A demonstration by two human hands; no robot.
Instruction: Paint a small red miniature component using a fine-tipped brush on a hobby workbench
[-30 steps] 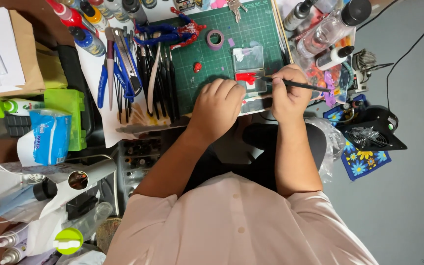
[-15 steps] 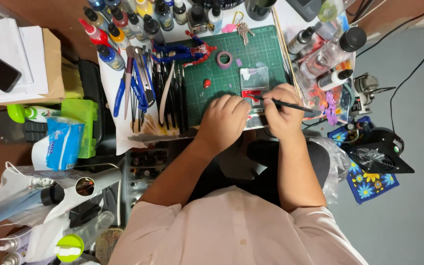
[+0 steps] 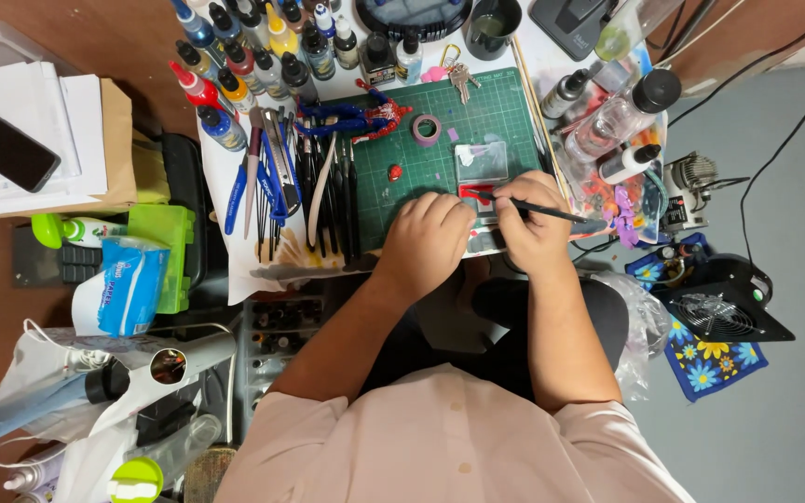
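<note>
Right hand (image 3: 535, 233) pinches thin brush (image 3: 552, 212) for control; left hand (image 3: 429, 244), fingers curled, steadies red part (image 3: 474, 193) at cutting mat's (image 3: 421, 163) near edge.

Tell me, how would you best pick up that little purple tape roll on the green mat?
The purple tape roll lies flat on the green cutting mat, its open centre facing up. Come from straight above and probably pinch across its outer rim, or one wall of the ring. Nothing touches it; the keys sit apart.

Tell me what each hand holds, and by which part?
Right hand holds a thin black brush near its front end. Left hand rests on the green mat; its hold is hidden.
</note>
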